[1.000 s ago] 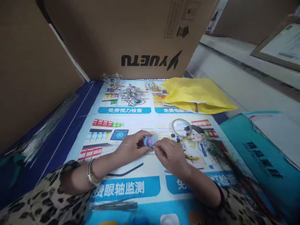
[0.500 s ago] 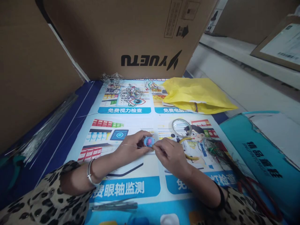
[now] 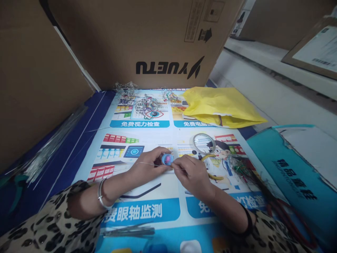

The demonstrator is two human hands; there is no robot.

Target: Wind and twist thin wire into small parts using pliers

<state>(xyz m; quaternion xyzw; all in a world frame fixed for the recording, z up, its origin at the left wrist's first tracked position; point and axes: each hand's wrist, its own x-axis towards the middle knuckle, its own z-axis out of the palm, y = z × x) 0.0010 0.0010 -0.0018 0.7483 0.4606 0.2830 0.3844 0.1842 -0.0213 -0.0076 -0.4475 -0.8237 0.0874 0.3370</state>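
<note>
Between the thumb and fingers of my left hand [image 3: 151,164] is a small blue round cap [image 3: 167,159] with tiny pink pieces, perhaps beads, inside. My right hand [image 3: 191,174] is closed in a pinch at the cap's right edge. A thin wire [image 3: 147,163] runs from the left across my left fingers toward the cap; its other end seems to be in the right fingertips, which hide it. Beyond my right hand lie a clear roll of tape [image 3: 194,143] and a tool with yellow handles [image 3: 216,177], partly covered by that hand.
Tangled wire pieces [image 3: 149,104] lie at the back before a cardboard box [image 3: 118,45]. A yellow bag [image 3: 223,103] is at back right. Scissors with red handles [image 3: 286,218] and a teal box [image 3: 286,165] are at right. Bundled wires [image 3: 52,147] lie left, more wire strips [image 3: 129,231] in front.
Both hands stay in nearly the same place around the blue cap. The loose wire on the left has shifted slightly to the right.
</note>
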